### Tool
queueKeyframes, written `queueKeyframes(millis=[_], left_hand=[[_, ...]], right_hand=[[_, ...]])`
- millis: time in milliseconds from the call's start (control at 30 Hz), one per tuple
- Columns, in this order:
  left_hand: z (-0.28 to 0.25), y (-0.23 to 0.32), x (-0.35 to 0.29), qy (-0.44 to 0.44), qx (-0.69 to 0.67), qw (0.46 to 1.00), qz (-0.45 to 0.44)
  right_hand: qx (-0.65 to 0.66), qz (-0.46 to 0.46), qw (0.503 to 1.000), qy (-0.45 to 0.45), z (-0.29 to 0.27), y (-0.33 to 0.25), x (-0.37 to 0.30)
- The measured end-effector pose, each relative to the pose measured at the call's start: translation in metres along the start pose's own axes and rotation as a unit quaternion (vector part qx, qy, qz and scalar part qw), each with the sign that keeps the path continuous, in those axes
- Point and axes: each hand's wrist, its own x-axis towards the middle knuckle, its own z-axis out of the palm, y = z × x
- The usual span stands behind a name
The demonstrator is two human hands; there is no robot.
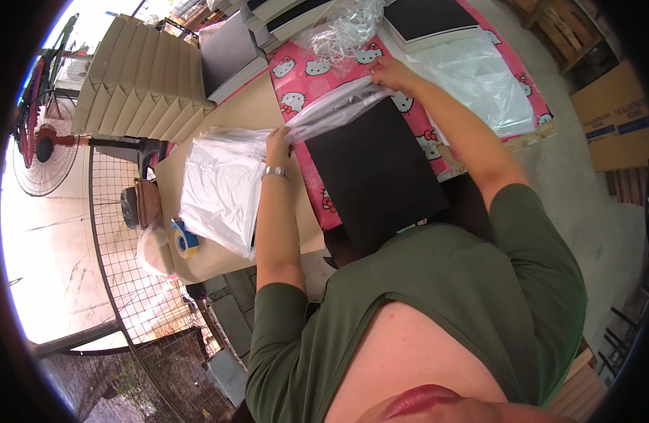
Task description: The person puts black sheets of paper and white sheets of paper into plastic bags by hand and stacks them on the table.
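Pink patterned cloth (303,55) and brown paper (296,225) covered the worktop in the head view, with a fan (46,146) standing off to the left. Stretched between the two hands, clear plastic (335,109) lay across the far end of a black rectangular board (370,169); the left hand (277,142) gripped it beside a pile of white plastic-covered sheets (222,185), while the right hand (393,76) pinched its other end.

the plastic film (335,107) looks glossy and wrinkled, the black panel (372,169) matt.
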Motion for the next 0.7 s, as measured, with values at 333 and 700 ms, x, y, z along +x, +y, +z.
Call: queueKeyframes(millis=[333,700], left_hand=[[0.058,0.012,0.028,0.01,0.391,0.92,-0.013],[-0.033,0.26,-0.163,-0.056,-0.089,0.993,0.056]], right_hand=[[-0.508,-0.047,0.858,0.052,0.036,0.055,0.03],[0.249,-0.06,0.957,-0.134,-0.108,-0.191,-0.071]])
